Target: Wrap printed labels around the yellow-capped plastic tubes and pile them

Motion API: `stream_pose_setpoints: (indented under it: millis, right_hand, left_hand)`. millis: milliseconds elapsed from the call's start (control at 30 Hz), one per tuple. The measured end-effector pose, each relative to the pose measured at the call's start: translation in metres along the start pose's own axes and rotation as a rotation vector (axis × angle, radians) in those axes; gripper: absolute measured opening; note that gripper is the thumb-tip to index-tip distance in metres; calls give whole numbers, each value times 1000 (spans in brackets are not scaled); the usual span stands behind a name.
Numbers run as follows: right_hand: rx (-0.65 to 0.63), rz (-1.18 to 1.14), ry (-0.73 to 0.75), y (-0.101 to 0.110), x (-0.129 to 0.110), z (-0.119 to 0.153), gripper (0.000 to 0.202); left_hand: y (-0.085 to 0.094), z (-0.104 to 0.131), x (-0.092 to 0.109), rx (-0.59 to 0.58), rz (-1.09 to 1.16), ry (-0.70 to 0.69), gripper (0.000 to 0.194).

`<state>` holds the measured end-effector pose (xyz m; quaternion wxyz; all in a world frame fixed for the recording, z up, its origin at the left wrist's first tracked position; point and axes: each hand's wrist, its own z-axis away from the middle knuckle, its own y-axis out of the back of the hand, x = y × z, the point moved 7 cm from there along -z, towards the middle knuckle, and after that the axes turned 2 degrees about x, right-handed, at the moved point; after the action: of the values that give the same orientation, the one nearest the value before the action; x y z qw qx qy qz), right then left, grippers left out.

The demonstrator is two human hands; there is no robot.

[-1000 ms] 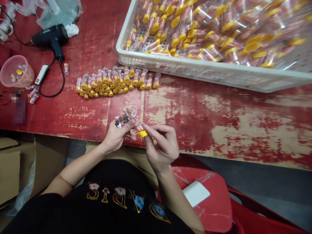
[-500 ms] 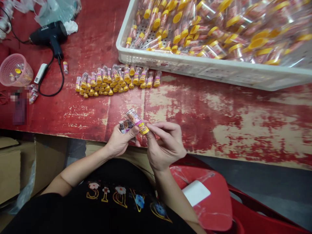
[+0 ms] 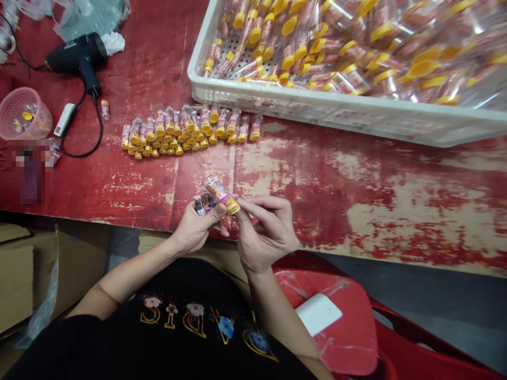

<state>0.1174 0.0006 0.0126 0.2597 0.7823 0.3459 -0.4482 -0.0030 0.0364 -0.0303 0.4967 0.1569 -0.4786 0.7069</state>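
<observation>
Yellow-capped tube [image 3: 222, 195] is located on the person's side of the white crate [image 3: 325, 117], well apart from it, held up and tilted, far end toward the grouped tubes [image 3: 186, 131] just beside that crate. Risks, as judged: the tube could slip, since the right hand [image 3: 266, 232] pinches it only at the cap end, by thumb and fingertips; its printed wrap could crease or sit crooked under uneven pressure; printed pieces [image 3: 204, 204] could slide out should the left hand [image 3: 197, 226] loosen. That hand is clamped on those pieces, thumb against or close to the tube. Appearance: slim, glossy, brown picture, purple band, yellow lower end. Finer print is illegible.
</observation>
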Motion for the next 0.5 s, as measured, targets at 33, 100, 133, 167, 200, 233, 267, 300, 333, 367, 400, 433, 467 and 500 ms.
stream_pose_setpoints:
  millis: [33, 100, 133, 167, 200, 233, 267, 300, 333, 367, 400, 433, 467, 500]
  right_hand:
    - [-6, -11, -32, -2, 6, -2, 20]
    - [6, -23, -95, -7, 26, -12, 14]
    - [28, -19, -114, -11, 39, -21, 10]
    - [54, -9, -119, -16, 53, -32, 9]
    - [84, 9, -115, -21, 68, -45, 9]
    - [106, 33, -105, -28, 82, -58, 10]
    - [119, 65, -95, -36, 97, -71, 12]
    - [126, 103, -81, -43, 110, -82, 13]
    - [115, 150, -61, -50, 120, -91, 13]
    - [84, 205, -33, -57, 129, -99, 12]
    - [32, 257, 3, -64, 134, -105, 12]
    - [-34, 298, 42, -71, 138, -112, 13]
    - [-96, 323, 79, -76, 141, -120, 16]
    - [-137, 334, 110, -79, 143, -131, 20]
  left_hand:
    - [2, -2, -1, 13, 18, 7, 54]
    - [6, -7, -4, 34, 73, 39, 56]
    - [8, -10, -5, 46, 106, 59, 53]
    - [10, -13, -7, 63, 140, 78, 48]
    - [13, -15, -8, 86, 170, 92, 40]
    - [17, -16, -8, 111, 192, 98, 32]
    - [20, -17, -8, 135, 207, 95, 26]
    - [23, -17, -7, 152, 215, 87, 24]
    - [25, -17, -6, 161, 217, 77, 23]
    - [28, -16, -4, 167, 216, 65, 22]
    - [31, -16, -1, 173, 213, 52, 22]
    - [35, -15, 1, 184, 211, 39, 22]
    - [39, -15, 4, 200, 210, 26, 22]
    - [44, -15, 7, 219, 207, 16, 24]
